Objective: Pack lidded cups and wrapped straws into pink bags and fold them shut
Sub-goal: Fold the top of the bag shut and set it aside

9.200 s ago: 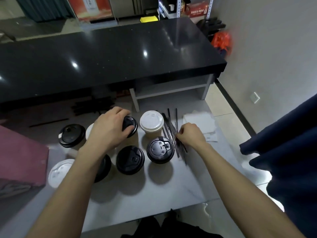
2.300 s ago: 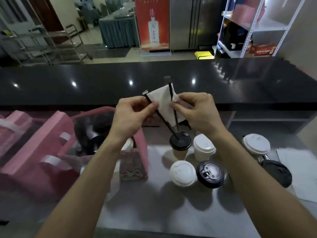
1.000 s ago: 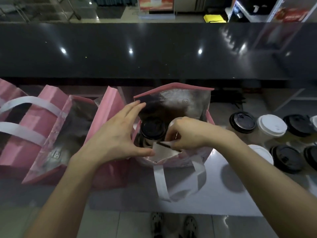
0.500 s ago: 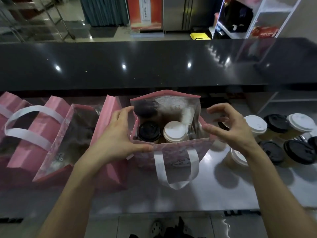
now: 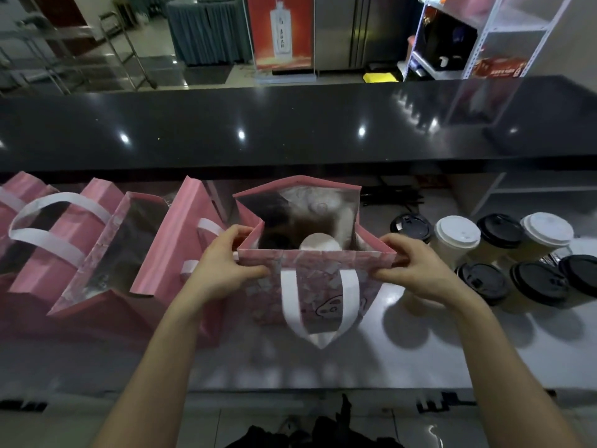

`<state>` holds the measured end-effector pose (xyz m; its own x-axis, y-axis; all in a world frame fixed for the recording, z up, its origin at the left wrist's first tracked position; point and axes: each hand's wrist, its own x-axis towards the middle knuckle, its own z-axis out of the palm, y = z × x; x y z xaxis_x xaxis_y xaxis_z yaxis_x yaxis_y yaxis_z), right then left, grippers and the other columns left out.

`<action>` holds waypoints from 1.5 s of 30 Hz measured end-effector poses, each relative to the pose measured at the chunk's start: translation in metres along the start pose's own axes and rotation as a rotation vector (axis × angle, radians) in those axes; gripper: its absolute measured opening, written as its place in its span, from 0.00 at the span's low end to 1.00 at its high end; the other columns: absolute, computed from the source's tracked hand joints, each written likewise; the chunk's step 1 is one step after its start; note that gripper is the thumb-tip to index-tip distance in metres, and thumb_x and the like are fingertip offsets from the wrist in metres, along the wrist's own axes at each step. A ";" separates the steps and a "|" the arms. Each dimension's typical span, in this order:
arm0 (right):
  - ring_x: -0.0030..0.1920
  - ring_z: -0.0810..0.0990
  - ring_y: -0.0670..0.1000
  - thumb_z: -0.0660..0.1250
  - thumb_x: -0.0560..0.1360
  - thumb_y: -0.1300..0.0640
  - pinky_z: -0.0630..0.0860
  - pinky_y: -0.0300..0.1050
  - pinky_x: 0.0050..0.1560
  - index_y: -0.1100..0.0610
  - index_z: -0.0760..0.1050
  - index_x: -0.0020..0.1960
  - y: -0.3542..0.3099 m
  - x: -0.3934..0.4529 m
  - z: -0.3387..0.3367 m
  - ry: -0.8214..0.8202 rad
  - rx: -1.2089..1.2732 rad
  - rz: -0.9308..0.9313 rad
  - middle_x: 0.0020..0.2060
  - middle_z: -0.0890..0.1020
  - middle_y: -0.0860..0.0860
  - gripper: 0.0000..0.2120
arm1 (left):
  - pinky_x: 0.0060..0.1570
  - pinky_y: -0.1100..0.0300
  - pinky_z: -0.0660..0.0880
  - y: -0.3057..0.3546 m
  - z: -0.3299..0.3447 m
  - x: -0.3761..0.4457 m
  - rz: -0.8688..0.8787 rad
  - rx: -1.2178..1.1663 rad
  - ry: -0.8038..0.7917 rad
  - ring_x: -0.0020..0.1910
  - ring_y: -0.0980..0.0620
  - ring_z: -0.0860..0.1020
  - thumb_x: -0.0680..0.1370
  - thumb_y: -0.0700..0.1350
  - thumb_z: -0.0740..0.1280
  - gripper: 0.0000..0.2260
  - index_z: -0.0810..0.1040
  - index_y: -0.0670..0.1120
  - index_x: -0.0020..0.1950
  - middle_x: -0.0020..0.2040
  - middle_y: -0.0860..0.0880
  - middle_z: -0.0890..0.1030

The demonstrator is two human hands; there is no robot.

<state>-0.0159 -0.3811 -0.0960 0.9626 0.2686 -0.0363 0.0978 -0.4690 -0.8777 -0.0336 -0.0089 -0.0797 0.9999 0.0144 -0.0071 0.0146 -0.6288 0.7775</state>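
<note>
Head-worn wide-angle view, facing forward and down.
Close over the grey worktop point(image 5: 323, 363), both forearms entering from below; black counter point(image 5: 290, 130) and shelving point(image 5: 484, 37) lie farther off.

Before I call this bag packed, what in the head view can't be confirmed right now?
- Straws inside the pink bag: hidden by its near wall.
- Black-lidded cup inside: mostly in shadow beside the white-lidded cup.
- Left hand, right hand: fingertips behind the bag's rim.
- Leftmost bags: cut off by the edge.
</note>
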 end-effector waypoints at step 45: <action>0.83 0.62 0.43 0.93 0.55 0.43 0.68 0.55 0.81 0.31 0.40 0.85 0.011 0.137 -0.008 -0.282 0.145 0.037 0.86 0.56 0.40 0.77 | 0.68 0.44 0.81 -0.060 -0.030 0.103 0.063 -0.447 -0.475 0.68 0.43 0.82 0.66 0.40 0.88 0.36 0.78 0.51 0.71 0.66 0.43 0.83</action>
<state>0.1189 -0.3560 -0.1067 0.8548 0.4857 -0.1827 0.0073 -0.3632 -0.9317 0.0687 0.0535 -0.1081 0.8946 -0.4209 -0.1504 0.0540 -0.2323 0.9711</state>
